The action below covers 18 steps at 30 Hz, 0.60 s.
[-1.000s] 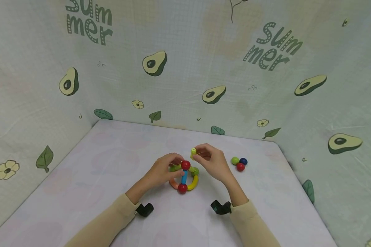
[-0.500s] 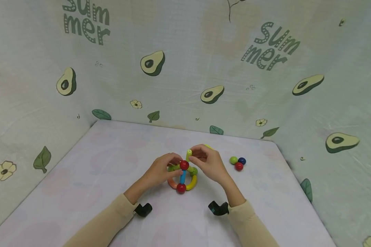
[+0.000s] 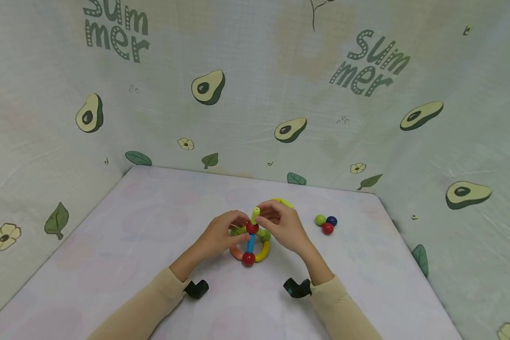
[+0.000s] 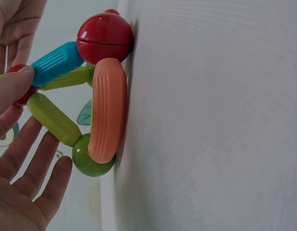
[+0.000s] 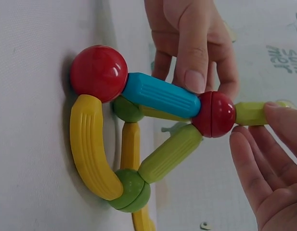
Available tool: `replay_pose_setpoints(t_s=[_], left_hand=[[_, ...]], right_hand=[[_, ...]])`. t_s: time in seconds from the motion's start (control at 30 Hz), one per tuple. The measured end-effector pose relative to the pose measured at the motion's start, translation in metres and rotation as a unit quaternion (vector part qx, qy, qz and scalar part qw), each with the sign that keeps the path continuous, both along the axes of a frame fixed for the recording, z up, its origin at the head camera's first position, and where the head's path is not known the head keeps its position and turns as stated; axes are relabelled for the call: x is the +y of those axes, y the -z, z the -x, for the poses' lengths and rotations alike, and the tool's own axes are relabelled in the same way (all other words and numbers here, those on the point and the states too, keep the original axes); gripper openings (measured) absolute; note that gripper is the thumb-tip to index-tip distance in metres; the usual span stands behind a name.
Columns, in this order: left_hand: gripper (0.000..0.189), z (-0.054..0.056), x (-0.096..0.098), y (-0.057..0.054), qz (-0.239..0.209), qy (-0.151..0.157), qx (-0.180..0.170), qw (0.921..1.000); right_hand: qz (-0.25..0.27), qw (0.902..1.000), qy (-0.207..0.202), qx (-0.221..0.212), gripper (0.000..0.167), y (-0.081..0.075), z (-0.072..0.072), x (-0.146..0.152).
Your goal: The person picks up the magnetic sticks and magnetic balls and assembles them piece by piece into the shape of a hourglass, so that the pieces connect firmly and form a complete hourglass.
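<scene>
One green stick [image 5: 251,113] — right fingers [image 5: 286,122] pinching — now meets red ball [image 5: 214,114] left fingers [image 5: 227,67] grip

Pale grey-green fabric walls close in behind and at both sides: back wall [image 3: 246,113], left wall [image 3: 21,156], right wall [image 3: 433,156]. Printed on cloth: halved avocados [image 3: 208,88], green leaves [image 3: 57,221], cream flowers [image 3: 3,236], dotted "summer" lettering [image 3: 359,80] twice. Light creasing. Counter [image 3: 174,203] under whitish cover, faint pink blotches, straight far edge. Light soft, diffuse, shadows faint.
</scene>
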<state>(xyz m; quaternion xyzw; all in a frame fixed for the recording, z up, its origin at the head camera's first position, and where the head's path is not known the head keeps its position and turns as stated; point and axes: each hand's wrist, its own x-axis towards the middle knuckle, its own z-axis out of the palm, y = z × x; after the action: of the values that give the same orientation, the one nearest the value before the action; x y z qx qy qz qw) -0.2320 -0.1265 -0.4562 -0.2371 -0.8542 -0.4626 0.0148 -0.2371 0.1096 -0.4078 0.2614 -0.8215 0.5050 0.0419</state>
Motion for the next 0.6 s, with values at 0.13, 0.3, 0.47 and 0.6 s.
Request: replay_pose_setpoints(t_s=[0.13,0.3,0.47,0.6], left_hand=[[0.039,0.0000,0.0000,0.0000,-0.004,-0.001,0.005,1.0000],[0.036,-0.0007,0.0006,-0.0014,-0.014,-0.007,0.018,0.9997],[0.040,-0.0018,0.0021,-0.0038,-0.020,-0.017,0.034,0.9991],[0.046,-0.0025,0.0029,-0.0067,-0.024,-0.017,0.049,0.9984]], right_hand=[[0.002,1.0000,0.002,-0.001,0.028,-0.0002,0.0001,-0.0002],[-0.004,1.0000,0.005,0.005,0.028,-0.0003,0.0002,0.0003],[-0.013,0.9998,0.006,0.012,0.028,-0.0005,-0.0001,0.0019],[-0.014,0.9997,0.011,0.016,0.028,0.0009,0.0000,0.0019]])
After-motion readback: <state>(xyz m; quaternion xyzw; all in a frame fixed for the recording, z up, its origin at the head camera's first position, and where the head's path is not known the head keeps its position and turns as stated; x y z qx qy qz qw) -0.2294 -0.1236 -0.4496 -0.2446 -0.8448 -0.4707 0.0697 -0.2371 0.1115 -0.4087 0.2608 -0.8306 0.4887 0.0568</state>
